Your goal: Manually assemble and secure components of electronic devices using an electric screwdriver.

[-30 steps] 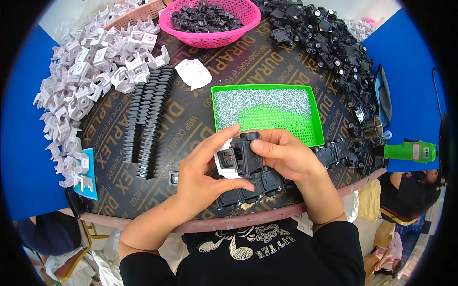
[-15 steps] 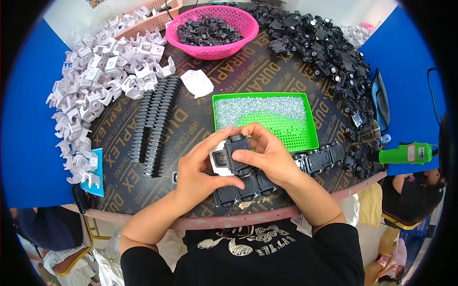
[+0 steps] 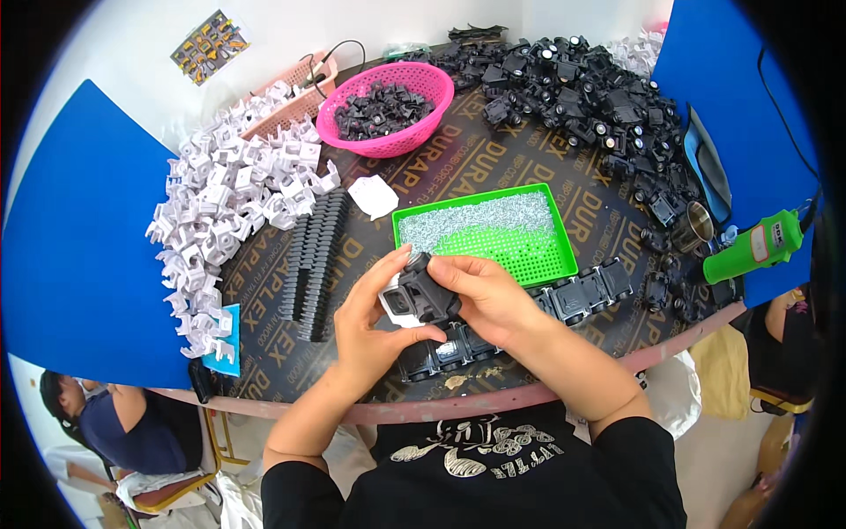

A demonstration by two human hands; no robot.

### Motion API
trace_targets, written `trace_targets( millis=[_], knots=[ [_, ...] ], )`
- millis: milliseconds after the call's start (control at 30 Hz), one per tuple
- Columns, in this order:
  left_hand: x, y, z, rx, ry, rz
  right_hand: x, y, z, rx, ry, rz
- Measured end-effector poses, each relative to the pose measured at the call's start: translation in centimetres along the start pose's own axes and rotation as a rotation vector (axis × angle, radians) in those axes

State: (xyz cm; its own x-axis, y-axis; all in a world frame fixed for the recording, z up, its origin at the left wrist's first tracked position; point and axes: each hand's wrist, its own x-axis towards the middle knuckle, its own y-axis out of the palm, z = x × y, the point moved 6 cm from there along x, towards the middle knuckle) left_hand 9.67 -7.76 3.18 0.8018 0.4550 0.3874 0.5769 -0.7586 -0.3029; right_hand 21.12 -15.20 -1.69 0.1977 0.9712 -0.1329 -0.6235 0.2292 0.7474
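Observation:
Both hands hold one small two-part plastic assembly at the table's near middle. A white plastic housing [image 3: 393, 310] shows on its left, with a black wheeled toy-car chassis [image 3: 428, 298] against it. My left hand [image 3: 366, 319] is closed round the white side, its thumb along the bottom. Thumb and fingers of my right hand [image 3: 495, 301] grip the black chassis from the right; some fingertips are hidden behind it. Below and right of the hands runs a row of black chassis pieces [image 3: 573, 300]. Just beyond them stands a green tray [image 3: 564, 231] of small silvery screws [image 3: 480, 216].
White housings [image 3: 233, 185] are heaped at left, beside stacked black parts [image 3: 313, 264]. A pink basket [image 3: 388, 148] of black pieces stands at the back. Black chassis [image 3: 573, 88] pile up at far right, near a metal cup [image 3: 693, 227] and green electric screwdriver [image 3: 753, 249].
The head view has shifted and tilted. In my hands the assembly has turned, showing more of the black chassis's face. Both hands keep their hold.

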Motion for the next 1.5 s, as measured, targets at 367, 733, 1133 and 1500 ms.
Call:
trace_targets(
  millis=[367,733,1133,1500],
  knots=[
    [-1.4,2.5,-2.5,0.265,0.131,-0.309,-1.5,1.8,0.7,0.269,-0.03,-0.05],
    [-1.9,3.2,-3.7,0.196,0.089,-0.395,-2.6,2.3,1.5,0.229,-0.061,-0.041],
    [-1.2,3.9,-3.0,0.098,-0.03,-0.392,-2.6,1.6,1.6,-0.047,-0.154,-0.162],
    [-0.6,3.8,-2.3,-0.117,0.277,-0.45,-5.5,5.1,5.9,-0.951,-0.805,-0.172]
  ],
)
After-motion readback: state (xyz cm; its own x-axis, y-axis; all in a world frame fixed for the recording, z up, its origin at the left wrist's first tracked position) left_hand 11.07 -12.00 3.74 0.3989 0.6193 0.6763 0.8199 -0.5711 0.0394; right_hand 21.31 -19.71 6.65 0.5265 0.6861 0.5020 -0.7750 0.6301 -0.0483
